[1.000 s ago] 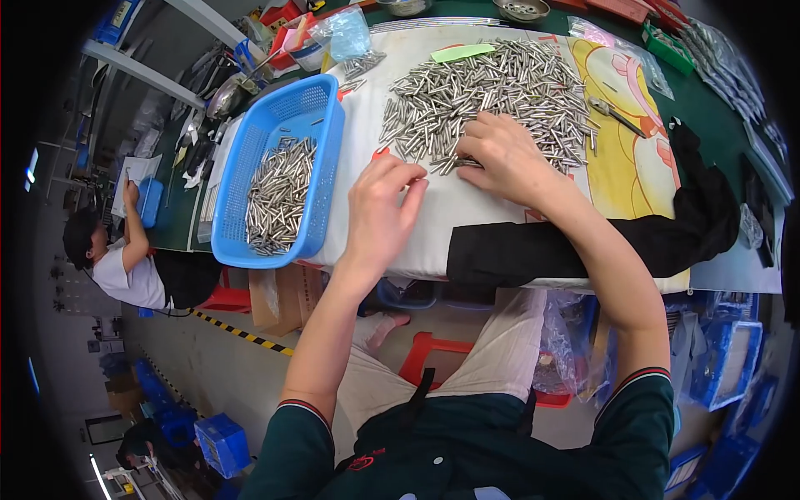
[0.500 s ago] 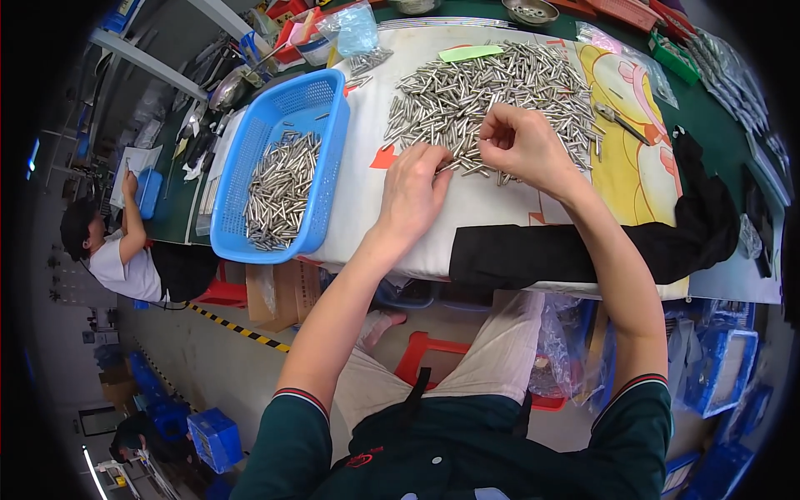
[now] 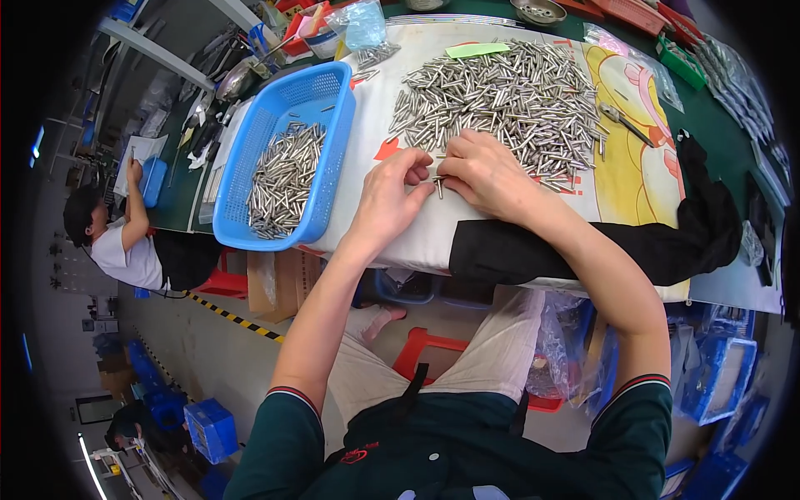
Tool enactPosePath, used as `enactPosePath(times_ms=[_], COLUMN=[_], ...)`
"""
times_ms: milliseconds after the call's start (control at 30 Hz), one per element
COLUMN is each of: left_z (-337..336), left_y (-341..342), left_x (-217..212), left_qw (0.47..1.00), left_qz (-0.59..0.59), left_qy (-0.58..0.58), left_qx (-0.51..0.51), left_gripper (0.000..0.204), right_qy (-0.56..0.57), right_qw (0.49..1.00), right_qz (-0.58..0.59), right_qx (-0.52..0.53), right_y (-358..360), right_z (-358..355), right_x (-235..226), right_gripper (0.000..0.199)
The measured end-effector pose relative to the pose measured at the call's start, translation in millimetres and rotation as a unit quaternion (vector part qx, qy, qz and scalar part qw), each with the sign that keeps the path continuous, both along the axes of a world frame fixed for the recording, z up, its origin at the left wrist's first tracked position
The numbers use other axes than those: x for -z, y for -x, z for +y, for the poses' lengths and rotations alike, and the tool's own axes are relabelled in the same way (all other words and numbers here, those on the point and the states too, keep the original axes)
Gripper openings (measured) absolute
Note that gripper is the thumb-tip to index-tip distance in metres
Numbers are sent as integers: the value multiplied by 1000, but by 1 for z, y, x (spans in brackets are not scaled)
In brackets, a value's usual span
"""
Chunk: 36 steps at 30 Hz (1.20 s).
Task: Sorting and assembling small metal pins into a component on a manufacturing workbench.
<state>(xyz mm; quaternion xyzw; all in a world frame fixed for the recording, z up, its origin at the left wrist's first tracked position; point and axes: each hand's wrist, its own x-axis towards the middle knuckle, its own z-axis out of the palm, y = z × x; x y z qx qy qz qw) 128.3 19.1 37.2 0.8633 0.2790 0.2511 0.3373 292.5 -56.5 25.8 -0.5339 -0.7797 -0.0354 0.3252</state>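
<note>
A broad heap of small silver metal pins (image 3: pixel 500 100) is spread over the white cloth in front of me. At its near edge my two hands meet, almost touching. My right hand (image 3: pixel 487 173) is closed, thumb and fingers pinched together. One metal pin (image 3: pixel 440 188) shows at its fingertips, pointing toward me. Just left of it, my left hand (image 3: pixel 393 193) has curled fingers with the thumb brought in; what lies inside them is hidden. To the left stands a blue perforated basket (image 3: pixel 335 167), partly filled with similar pins (image 3: pixel 283 183).
A black cloth (image 3: pixel 517 254) lies along the near table edge. Right of the heap rests a dark-handled tool (image 3: pixel 627 125). A green slip (image 3: pixel 477 50) lies on the pins. Bagged pins (image 3: pixel 375 55) sit behind the basket. Another person (image 3: pixel 125 250) works far left.
My right hand has come down and left from over the heap, toward my left hand. My left hand has shifted slightly left and turned. A pin now shows between them.
</note>
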Motion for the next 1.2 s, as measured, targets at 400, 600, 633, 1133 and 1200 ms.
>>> enactPosePath(times_ms=[400,600,633,1133,1200], left_z=[-8,-8,-11,-4,-2], left_y=[1,5,8,-5,-16], left_x=[6,1,-5,-1,-5], left_qw=[990,952,947,981,992], left_qz=[-16,10,59,48,2], left_qy=[-140,-286,-298,-190,-119], left_qx=[24,107,101,6,-27], left_gripper=[14,14,14,6,10], right_qy=[8,6,-7,-86,-108], right_qw=[999,990,984,986,978], right_qz=[-38,-143,-177,-40,4], right_qx=[3,18,24,137,176], right_y=[-3,0,3,-2,-13], right_z=[-2,-1,0,3,2], right_x=[-6,-11,-13,-3,-15], right_gripper=[8,8,8,3,4])
